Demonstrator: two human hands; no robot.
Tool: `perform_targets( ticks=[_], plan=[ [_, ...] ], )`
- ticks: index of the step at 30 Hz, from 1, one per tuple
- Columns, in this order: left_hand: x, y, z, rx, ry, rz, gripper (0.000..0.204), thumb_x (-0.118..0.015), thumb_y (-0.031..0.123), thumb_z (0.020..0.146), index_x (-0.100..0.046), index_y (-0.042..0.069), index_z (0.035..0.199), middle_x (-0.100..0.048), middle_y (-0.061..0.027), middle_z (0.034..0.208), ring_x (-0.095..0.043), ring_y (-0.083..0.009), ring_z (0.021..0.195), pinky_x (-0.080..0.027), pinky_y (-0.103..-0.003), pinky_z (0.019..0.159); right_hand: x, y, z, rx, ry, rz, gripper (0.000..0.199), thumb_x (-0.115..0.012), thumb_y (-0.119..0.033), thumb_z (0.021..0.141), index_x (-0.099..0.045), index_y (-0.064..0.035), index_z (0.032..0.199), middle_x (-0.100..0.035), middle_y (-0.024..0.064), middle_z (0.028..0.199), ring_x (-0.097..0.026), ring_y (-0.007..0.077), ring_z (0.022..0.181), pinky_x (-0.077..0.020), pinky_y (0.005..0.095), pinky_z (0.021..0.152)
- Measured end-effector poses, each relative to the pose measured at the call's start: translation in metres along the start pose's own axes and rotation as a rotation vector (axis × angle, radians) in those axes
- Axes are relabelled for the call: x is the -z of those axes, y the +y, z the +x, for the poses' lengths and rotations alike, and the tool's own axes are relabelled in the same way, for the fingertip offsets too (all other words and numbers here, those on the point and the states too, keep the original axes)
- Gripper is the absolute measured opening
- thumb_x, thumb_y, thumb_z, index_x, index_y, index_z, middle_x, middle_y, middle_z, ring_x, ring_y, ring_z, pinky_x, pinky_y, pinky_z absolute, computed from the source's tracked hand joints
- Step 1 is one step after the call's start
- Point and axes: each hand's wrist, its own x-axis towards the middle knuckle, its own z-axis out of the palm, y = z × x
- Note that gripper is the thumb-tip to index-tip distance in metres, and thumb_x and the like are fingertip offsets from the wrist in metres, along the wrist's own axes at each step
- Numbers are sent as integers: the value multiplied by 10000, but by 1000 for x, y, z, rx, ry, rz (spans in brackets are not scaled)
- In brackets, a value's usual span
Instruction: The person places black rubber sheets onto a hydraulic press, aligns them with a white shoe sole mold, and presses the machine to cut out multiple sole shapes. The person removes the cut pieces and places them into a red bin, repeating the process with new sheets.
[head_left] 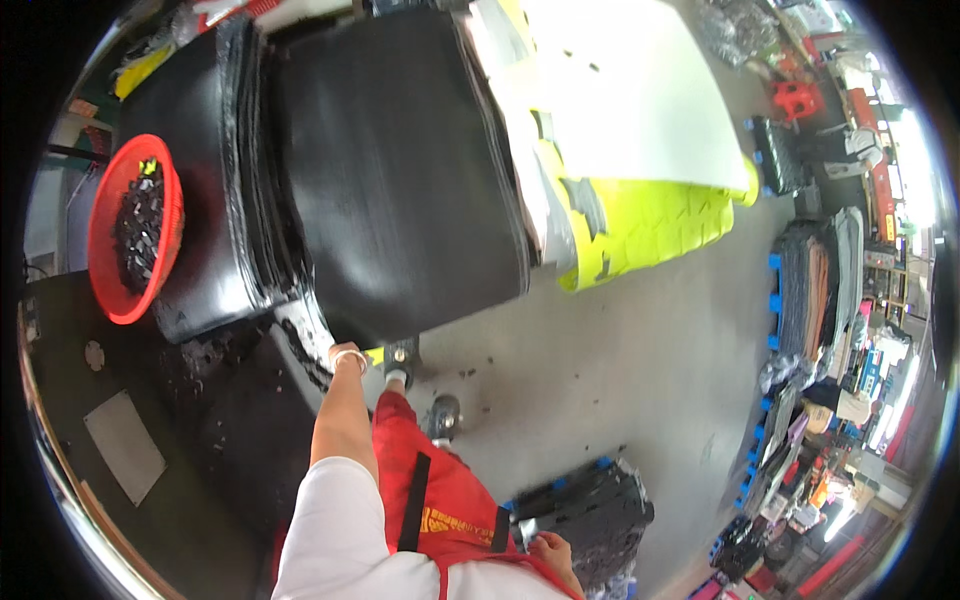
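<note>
My left arm reaches forward and down, and my left hand, with a pale band at the wrist, is closed at the lower end of a black-and-white strip. That strip hangs beside a tall stack of black sheets. What the fingers grip is too small to make out. A lime-yellow piece shows just right of the wrist. My right hand is low by my side with curled fingers, near a pale scrap and a pile of black cut sheets. Whether it holds that scrap is unclear.
A red basket of black scraps stands on more black sheets at left. White and lime-yellow sheets overhang the stack's right side. Along the far right are loaded blue pallets, a red stool and another person.
</note>
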Motion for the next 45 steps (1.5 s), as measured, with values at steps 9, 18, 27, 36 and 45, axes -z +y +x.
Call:
perform_targets(
  ticks=[9, 18, 27, 36, 45],
  plan=[
    [-33, -2, 29, 91, -119, -136, 286, -613, 246, 829, -729, 69, 1022, -711, -102, 1115, -676, -210, 1070, -528, -344, 873, -67, -36, -24, -22, -135, -98, 311, -613, -124, 941, -597, 50, 1199, -706, 109, 982, -669, 147, 858, -554, 298, 754],
    [-40, 41, 23, 810, 327, -719, 609, -586, 487, 878, -644, -80, 1093, -666, -224, 1156, -646, -335, 1103, -512, -414, 941, -88, -113, -23, 168, -197, 34, 306, -587, -89, 955, -577, 29, 1237, -693, 83, 950, -651, 119, 847, -532, 254, 738],
    [60, -7, -73, -315, 42, -497, 492, -505, 395, 975, -650, -64, 1077, -647, -282, 1108, -637, -405, 1039, -498, -466, 910, -68, -71, -1, 173, -126, -76, 320, -596, -94, 941, -574, 61, 1220, -717, 146, 962, -702, 188, 839, -560, 292, 700],
    [175, -22, -396, -741, 188, -1301, 411, -557, 330, 988, -670, -33, 831, -642, -93, 712, -689, -196, 818, -522, -360, 647, -74, -87, 34, 388, -250, 50, 342, -610, -96, 926, -552, 67, 1221, -707, 152, 929, -690, 196, 827, -566, 314, 732],
    [154, -17, -611, -1879, 506, -1120, 287, -539, 171, 949, -602, -46, 1127, -614, -192, 1097, -580, -363, 998, -449, -426, 903, -46, -151, 11, 691, -307, 280, 413, -602, -139, 927, -507, 26, 1294, -681, 133, 1000, -661, 202, 870, -537, 328, 795]
  ],
)
